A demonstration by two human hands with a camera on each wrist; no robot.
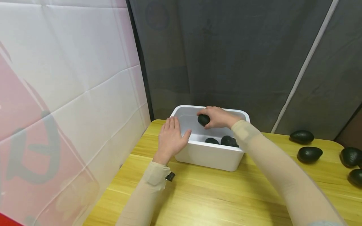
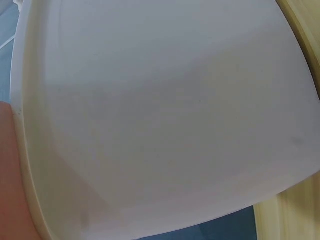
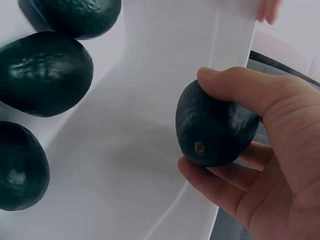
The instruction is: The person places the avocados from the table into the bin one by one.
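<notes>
A white plastic bin [image 1: 207, 153] stands on the yellow wooden table [image 1: 215, 194]. My right hand [image 1: 216, 116] grips a dark avocado [image 1: 203, 120] above the bin's inside; in the right wrist view the avocado [image 3: 212, 127] sits between thumb and fingers [image 3: 215, 187]. Three more avocados [image 3: 45, 72] lie on the bin's floor. My left hand [image 1: 170, 138] rests flat against the bin's left wall, thumb on the rim. The left wrist view is filled by the bin's white wall [image 2: 165, 115].
Several loose avocados [image 1: 309, 154] lie on the table at the right, near its far right edge. A pink and white sheet [image 1: 65, 94] hangs at the left and a grey curtain [image 1: 240, 53] behind the table.
</notes>
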